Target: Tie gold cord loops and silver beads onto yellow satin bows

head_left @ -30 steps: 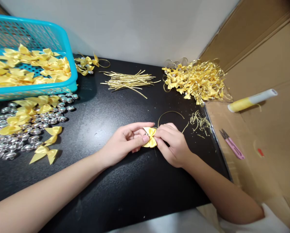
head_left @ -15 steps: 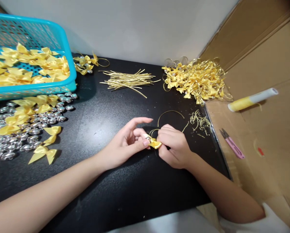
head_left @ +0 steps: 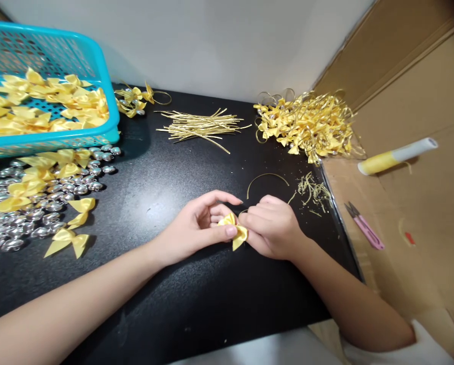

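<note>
A small yellow ribbon bow point(head_left: 237, 233) is pinched between both hands just above the black tabletop point(head_left: 166, 299). My left hand point(head_left: 196, 225) grips it with thumb and fingers from the left. From the right, my right hand point(head_left: 274, 228) closes its fingertips on the bow's middle. A thin gold cord loop point(head_left: 267, 178) curves out behind my right hand; where it ends is hidden by the fingers.
A turquoise basket point(head_left: 110, 109) of yellow bows stands far left. Silver beads point(head_left: 25, 218) and loose bows point(head_left: 67, 239) lie below it. Gold cords point(head_left: 202, 125) lie at the back, finished bows point(head_left: 306, 124) back right. Cord trimmings point(head_left: 312, 190), pink snips point(head_left: 365, 227) and a yellow-white tube point(head_left: 396, 156) sit right.
The bow has been turned between the fingers, from flat and face-up to twisted on edge. Both hands stayed in place; my left index finger lifted and came back down.
</note>
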The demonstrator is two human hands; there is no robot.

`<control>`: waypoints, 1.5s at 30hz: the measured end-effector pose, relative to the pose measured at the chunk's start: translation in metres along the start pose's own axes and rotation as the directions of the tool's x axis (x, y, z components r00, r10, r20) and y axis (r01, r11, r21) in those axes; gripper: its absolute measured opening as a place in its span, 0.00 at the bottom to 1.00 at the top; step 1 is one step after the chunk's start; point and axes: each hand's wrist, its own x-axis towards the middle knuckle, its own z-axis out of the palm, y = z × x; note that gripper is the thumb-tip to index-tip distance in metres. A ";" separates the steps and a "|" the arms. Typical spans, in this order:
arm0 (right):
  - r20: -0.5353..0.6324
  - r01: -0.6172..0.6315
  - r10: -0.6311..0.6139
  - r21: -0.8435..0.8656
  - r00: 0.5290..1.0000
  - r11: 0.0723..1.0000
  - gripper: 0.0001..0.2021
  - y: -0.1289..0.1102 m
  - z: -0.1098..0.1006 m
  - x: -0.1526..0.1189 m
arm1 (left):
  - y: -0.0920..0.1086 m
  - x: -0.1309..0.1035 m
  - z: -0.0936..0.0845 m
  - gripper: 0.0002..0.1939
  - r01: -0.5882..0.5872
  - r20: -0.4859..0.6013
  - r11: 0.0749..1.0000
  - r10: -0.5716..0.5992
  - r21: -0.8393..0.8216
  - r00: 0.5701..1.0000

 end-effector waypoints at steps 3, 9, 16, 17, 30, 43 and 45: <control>-0.004 -0.032 0.032 -0.004 0.999 0.999 0.14 0.000 0.000 0.000 | 0.000 0.000 0.001 0.21 0.009 -0.016 1.000 -0.009 0.030 1.000; 0.013 -0.115 0.115 0.188 0.993 0.975 0.12 -0.001 0.001 -0.001 | -0.001 -0.001 0.003 0.14 -0.018 0.038 0.999 0.017 0.045 0.999; 0.056 -0.222 0.220 0.431 0.974 0.874 0.12 0.001 0.005 -0.003 | -0.003 -0.004 0.002 0.06 -0.038 -0.008 0.994 0.039 0.101 0.999; 0.055 -0.219 0.216 0.432 0.975 0.875 0.12 0.002 0.005 -0.003 | -0.003 -0.004 0.002 0.06 -0.032 -0.021 0.993 0.034 0.115 0.999; 0.018 -0.148 0.154 0.405 0.988 0.902 0.10 0.002 0.003 -0.005 | 0.004 -0.002 0.003 0.06 0.101 -0.066 0.994 -0.099 0.033 0.993; 0.012 -0.200 0.221 0.478 0.975 0.855 0.13 -0.004 0.007 -0.002 | 0.000 -0.002 0.006 0.08 0.044 -0.073 0.991 -0.035 0.129 0.997; 0.008 -0.199 0.223 0.482 0.975 0.854 0.14 -0.004 0.008 -0.002 | 0.001 -0.002 0.007 0.08 0.068 -0.093 0.992 -0.058 0.108 0.994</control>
